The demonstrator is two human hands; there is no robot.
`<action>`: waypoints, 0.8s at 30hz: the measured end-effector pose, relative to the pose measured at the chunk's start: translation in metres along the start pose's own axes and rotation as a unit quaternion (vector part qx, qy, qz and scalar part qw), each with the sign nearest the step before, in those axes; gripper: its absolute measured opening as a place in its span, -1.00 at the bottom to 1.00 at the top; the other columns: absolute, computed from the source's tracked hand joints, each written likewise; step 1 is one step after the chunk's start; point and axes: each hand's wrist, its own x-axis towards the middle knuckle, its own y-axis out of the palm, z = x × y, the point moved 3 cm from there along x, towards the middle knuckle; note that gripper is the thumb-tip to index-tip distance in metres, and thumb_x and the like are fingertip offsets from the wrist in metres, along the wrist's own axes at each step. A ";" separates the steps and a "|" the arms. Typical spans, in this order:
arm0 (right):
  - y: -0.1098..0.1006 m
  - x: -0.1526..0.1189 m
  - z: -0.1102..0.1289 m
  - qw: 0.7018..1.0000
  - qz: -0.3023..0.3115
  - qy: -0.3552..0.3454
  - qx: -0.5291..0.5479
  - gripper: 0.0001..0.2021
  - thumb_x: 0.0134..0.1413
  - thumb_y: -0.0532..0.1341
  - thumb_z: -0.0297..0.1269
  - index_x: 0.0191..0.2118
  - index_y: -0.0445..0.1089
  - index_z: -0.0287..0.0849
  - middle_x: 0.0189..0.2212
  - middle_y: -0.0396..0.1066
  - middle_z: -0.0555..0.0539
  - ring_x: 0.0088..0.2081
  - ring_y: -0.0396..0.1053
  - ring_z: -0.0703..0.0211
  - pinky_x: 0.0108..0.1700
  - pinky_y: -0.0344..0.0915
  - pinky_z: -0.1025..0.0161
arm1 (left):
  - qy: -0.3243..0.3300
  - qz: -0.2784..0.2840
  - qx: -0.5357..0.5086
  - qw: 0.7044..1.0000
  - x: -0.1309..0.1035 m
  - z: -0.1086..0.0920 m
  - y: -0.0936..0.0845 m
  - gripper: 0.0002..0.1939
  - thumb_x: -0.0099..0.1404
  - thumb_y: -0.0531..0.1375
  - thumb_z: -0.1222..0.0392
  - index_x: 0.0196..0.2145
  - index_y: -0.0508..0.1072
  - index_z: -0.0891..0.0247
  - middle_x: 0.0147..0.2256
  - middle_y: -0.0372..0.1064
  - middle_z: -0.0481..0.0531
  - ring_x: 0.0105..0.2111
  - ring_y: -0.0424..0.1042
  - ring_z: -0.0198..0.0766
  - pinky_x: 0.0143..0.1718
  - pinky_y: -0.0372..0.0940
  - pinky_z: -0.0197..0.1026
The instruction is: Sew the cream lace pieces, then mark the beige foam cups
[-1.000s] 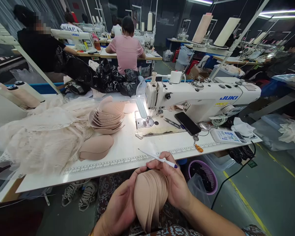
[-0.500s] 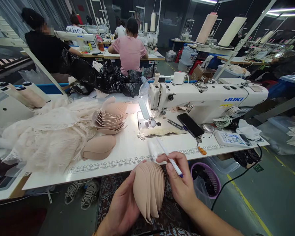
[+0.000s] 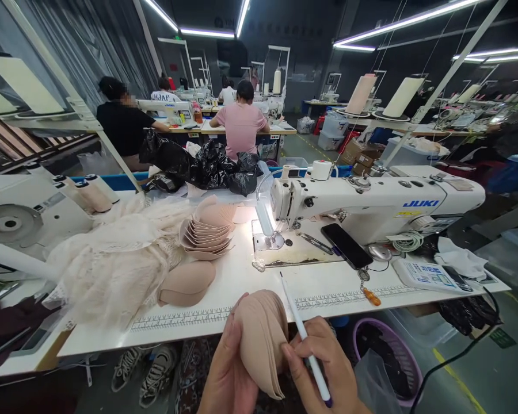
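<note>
A stack of beige moulded cups (image 3: 261, 336) rests in my left hand (image 3: 227, 368), whose fingers wrap its left side and underside. My right hand (image 3: 323, 365) holds a white pen (image 3: 304, 333), its dark tip pointing up and away, while the thumb touches the right edge of the stack. On the white table (image 3: 242, 282), a single beige cup (image 3: 187, 283) lies left of my hands, with a nested pile of cups (image 3: 209, 230) behind it. A white sewing machine (image 3: 371, 201) stands beyond, its lamp lit over the needle plate.
Cream lace fabric (image 3: 116, 259) covers the table's left part. A black phone (image 3: 346, 246), tweezers (image 3: 317, 244) and a white box (image 3: 431, 276) lie at the right. Black bags (image 3: 207, 164) sit behind the table, a purple basket (image 3: 388, 356) below it. Several people sit farther back.
The view has tilted up and shifted left. My right hand has come down against the cups, its thumb now on their edge. The stack looks more closed together.
</note>
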 end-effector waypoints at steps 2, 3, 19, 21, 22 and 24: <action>0.004 -0.006 -0.005 1.000 -0.021 -0.017 0.003 -0.65 0.12 0.29 -0.60 -0.12 0.39 0.05 -0.46 0.39 0.02 -0.45 0.29 0.09 -0.38 0.25 0.15 | 0.011 -0.009 0.004 1.000 -0.001 -0.001 0.001 -0.39 0.39 0.36 0.08 0.34 0.36 -0.13 0.30 0.40 -0.05 0.36 0.28 -0.02 0.43 0.12 -0.04; 0.005 -0.008 -0.006 0.999 -0.023 -0.031 0.009 -0.69 0.13 0.30 -0.58 -0.15 0.40 0.05 -0.48 0.38 0.03 -0.47 0.27 0.10 -0.40 0.23 0.15 | 0.012 -0.009 0.010 1.000 -0.001 -0.001 0.001 -0.37 0.38 0.37 0.09 0.35 0.34 -0.15 0.30 0.39 -0.05 0.35 0.29 -0.04 0.42 0.12 -0.05; 0.013 -0.014 0.001 0.887 -0.077 0.301 0.341 -0.73 0.36 0.18 0.15 -0.06 0.34 0.12 -0.19 0.51 -0.10 -0.03 0.43 -0.18 0.02 0.36 -0.14 | -0.095 0.101 0.178 0.974 0.009 0.018 -0.040 -0.53 0.29 0.41 -0.13 0.07 0.60 0.12 0.32 0.36 0.13 0.39 0.20 0.20 0.45 -0.03 0.14; 0.010 -0.013 -0.003 0.896 -0.097 0.279 0.331 -0.73 0.34 0.23 0.14 -0.05 0.35 0.11 -0.24 0.49 -0.09 -0.03 0.40 -0.15 0.03 0.33 -0.09 | -0.113 0.095 0.142 0.979 0.005 0.015 -0.037 -0.55 0.32 0.38 -0.11 0.09 0.60 0.10 0.31 0.37 0.13 0.39 0.21 0.21 0.45 -0.01 0.19; 0.005 -0.012 -0.007 0.899 -0.115 0.271 0.324 -0.74 0.33 0.27 0.10 -0.06 0.35 0.10 -0.27 0.46 -0.07 -0.06 0.39 -0.10 0.01 0.32 -0.04 | -0.121 0.089 0.120 0.981 0.002 0.013 -0.035 -0.55 0.35 0.36 -0.10 0.12 0.58 0.09 0.31 0.38 0.12 0.39 0.20 0.19 0.45 0.00 0.18; -0.010 -0.006 -0.016 0.899 -0.159 0.262 0.313 -0.79 0.31 0.35 -0.03 -0.16 0.35 0.06 -0.35 0.38 0.00 -0.19 0.35 0.03 -0.10 0.31 0.11 | -0.136 0.075 0.079 0.985 -0.005 0.005 -0.031 -0.54 0.39 0.32 -0.05 0.21 0.54 0.03 0.30 0.39 0.08 0.40 0.20 0.14 0.45 0.01 0.14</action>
